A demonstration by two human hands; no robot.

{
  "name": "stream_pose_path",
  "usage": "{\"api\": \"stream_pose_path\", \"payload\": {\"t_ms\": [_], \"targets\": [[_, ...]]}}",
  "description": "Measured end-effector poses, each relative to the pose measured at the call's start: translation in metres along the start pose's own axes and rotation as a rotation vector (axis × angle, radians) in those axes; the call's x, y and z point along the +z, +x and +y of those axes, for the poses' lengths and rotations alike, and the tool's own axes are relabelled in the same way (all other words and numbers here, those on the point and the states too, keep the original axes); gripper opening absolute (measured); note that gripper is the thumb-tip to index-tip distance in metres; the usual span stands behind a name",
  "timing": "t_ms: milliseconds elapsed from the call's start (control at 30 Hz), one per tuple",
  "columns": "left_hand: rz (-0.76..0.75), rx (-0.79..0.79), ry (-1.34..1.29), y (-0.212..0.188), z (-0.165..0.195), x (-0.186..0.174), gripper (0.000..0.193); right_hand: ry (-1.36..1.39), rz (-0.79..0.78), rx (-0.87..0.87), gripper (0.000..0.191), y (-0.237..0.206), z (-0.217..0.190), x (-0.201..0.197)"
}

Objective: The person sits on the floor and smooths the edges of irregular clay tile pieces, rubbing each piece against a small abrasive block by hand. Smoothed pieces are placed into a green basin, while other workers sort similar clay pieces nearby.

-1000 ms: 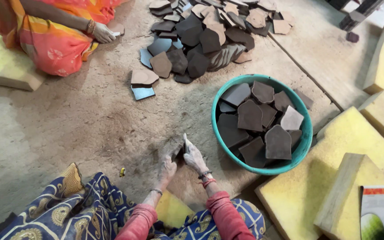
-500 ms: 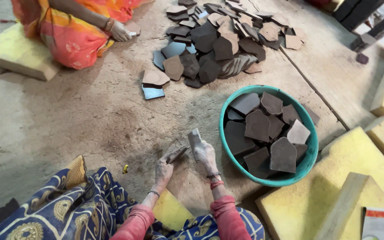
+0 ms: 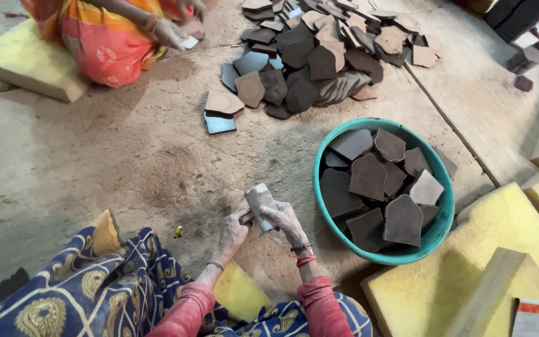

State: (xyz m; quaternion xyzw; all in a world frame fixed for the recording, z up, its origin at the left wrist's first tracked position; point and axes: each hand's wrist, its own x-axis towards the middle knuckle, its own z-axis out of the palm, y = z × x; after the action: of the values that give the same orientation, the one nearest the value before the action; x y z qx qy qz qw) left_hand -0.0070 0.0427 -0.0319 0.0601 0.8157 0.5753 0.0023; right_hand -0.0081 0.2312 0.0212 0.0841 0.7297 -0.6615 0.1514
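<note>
Both the left hand (image 3: pixel 233 229) and the right hand (image 3: pixel 284 218) grip a small grey slab piece (image 3: pixel 260 203) above the dusty floor (image 3: pixel 95 168), just beside the teal basin (image 3: pixel 445 206).

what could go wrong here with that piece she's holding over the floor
The flat grey piece is pinched only at its lower end between the left hand and right hand, both bare and dusty, so it might slip and chip on the hard floor. Its broken-looking edges could nick bare fingers. The teal basin is heaped with dark slabs; adding more may let one slide off.
</note>
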Motion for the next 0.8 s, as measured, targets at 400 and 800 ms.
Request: {"api": "stream_pose_path", "payload": {"t_ms": [400,800], "targets": [[-0.033,0.116,0.137,-0.004,0.0,0.004,0.038,-0.288,0.291,-0.066,0.036,0.013,0.02,0.007],[-0.098,0.202,0.284,-0.003,-0.002,0.005,0.009,-0.667,0.387,0.002,0.042,0.0,-0.004,0.027]]}}
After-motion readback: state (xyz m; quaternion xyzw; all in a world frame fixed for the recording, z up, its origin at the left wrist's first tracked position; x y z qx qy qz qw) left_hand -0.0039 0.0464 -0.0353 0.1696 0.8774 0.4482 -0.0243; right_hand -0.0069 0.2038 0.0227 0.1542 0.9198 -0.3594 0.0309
